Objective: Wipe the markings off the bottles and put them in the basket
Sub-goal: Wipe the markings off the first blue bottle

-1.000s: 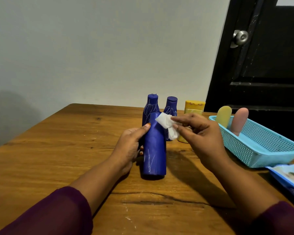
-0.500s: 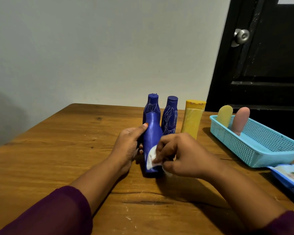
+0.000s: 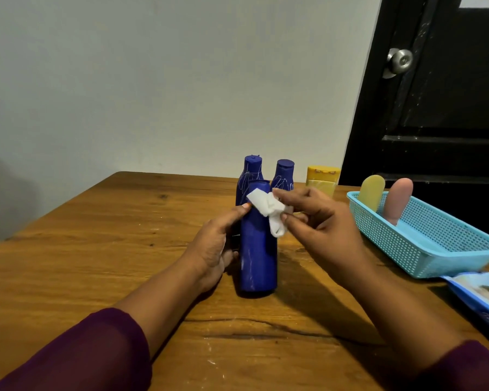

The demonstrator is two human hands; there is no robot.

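Right hand [image 3: 322, 230] is up at the top of the front blue bottle [image 3: 259, 258], thumb and fingers pinching a crumpled white wipe [image 3: 266, 207]. The wipe overlaps the bottle's shoulder and cap, though I cannot tell whether it presses on the plastic or hangs just in front of it. Left hand [image 3: 215, 249] grips the bottle from its left side, fingers curled round the back and thumb running up toward the shoulder.

The bottle stands upright near the middle of the counter [image 3: 96, 249], so its long axis runs straight up and down, and its body lies below and just left of the right hand. Faint white scribbles show low on the body, so I judge the wiping is not finished. The next stroke looks like a pull straight down that axis while the left hand braces the bottle.

Behind it stand two more blue bottles [image 3: 250, 176] [image 3: 284, 173], both scribbled white, and a yellow bottle [image 3: 322, 179] just beside them. Over by the right edge sits the blue basket [image 3: 407, 249], with a yellow bottle [image 3: 373, 191] and a pink one [image 3: 398, 198] already in it. The right hand is nearer the basket, but the left one has the bottle.
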